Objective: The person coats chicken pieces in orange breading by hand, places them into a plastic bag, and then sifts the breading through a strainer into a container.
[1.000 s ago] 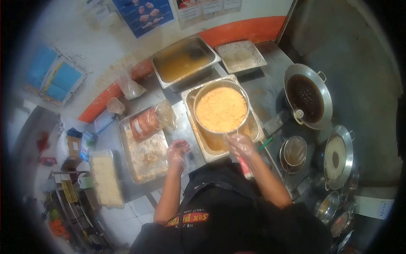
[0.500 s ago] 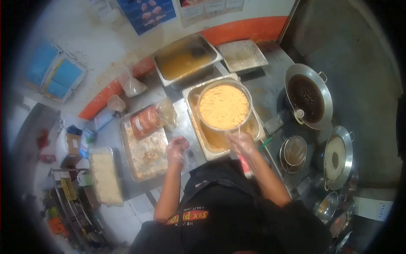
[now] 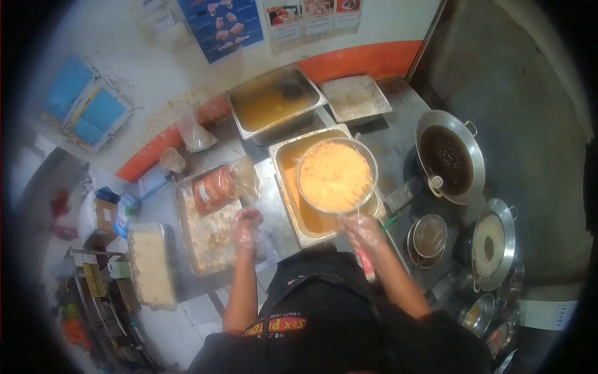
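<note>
A round strainer (image 3: 335, 176) full of orange-yellow crumbly material is held over a steel pan (image 3: 291, 215) of orange-brown powder. My right hand (image 3: 363, 232), in a clear plastic glove, is wrapped round the strainer's handle, which has a red and white end. My left hand (image 3: 246, 229), also gloved, hangs over the right edge of a floury tray (image 3: 215, 240), with its fingers curled. On that tray lies a plastic bag of reddish meat (image 3: 213, 189). Whether my left fingers hold anything is too small to tell.
A deep pan of yellowish liquid (image 3: 274, 109) and a white-dusted tray (image 3: 354, 100) stand at the back. To the right are a wok of dark oil (image 3: 445, 153), a second wok (image 3: 491, 246) and an empty strainer (image 3: 430, 235). A pale-filled tray (image 3: 150, 265) lies left.
The strainer has shifted slightly right over the pan, and its contents look looser and more heaped. My left hand has moved left, towards the floury tray. The camera view has tilted a little.
</note>
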Tool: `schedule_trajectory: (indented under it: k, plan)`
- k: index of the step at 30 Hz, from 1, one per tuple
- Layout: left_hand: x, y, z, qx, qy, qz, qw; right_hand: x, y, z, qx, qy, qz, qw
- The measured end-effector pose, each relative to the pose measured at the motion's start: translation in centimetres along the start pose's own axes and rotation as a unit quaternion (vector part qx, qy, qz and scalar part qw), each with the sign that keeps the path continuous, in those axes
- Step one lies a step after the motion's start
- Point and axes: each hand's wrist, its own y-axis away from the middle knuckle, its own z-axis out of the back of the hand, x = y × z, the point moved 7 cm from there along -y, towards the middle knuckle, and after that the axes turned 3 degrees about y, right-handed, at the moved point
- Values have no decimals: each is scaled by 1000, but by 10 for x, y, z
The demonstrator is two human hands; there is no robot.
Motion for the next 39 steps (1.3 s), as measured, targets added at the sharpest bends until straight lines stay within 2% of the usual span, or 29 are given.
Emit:
schedule_trajectory:
  k: [3,9,11,15,18,21,22,25,27,30,31,33,35,37,38,39]
  plan:
    - [4,5,0,0,30,7,1000,7,-3,-9,-18,-31,20,999]
    - [5,10,3,-12,-3,37,999,-6,-1,4,8,-1,-18,1000]
    - [11,14,7,-22,17,34,999,-5,-17,-1,-29,-2,24,999]
    - [18,13,-1,35,23,32,999,-3,4,3,5,11,18,1000]
    - [19,18,-5,16,7,23,1000,-8,-30,-10,-3,-17,66,998]
    - [15,18,-3,16,43,34,998,-17,-17,0,29,-20,73,997]
    - [13,17,0,4,37,14,999,-11,-22,-1,30,-17,77,996]
    - [18,18,9,-43,99,13,994,-16,-24,-8,16,-51,26,998]
    - [18,13,10,-7,101,-1,995,-4,-14,-6,12,-62,63,996]
    - [16,13,9,1,56,-12,998,-13,-2,12,-18,54,-3,998]
    - [14,13,8,4,49,-10,999,-14,-11,6,-17,47,-5,999]
    - [16,19,2,13,63,-5,998,-10,-30,-4,28,-74,58,995]
    - [14,22,0,7,51,-27,998,3,2,1,3,-46,50,998]
    - [16,21,2,9,28,-13,999,-3,9,9,-12,24,-7,1000]
    - [17,23,2,15,41,-9,999,-14,-19,7,24,-26,74,997]
    - [20,26,4,19,36,-6,999,-20,-22,6,21,-33,72,997]
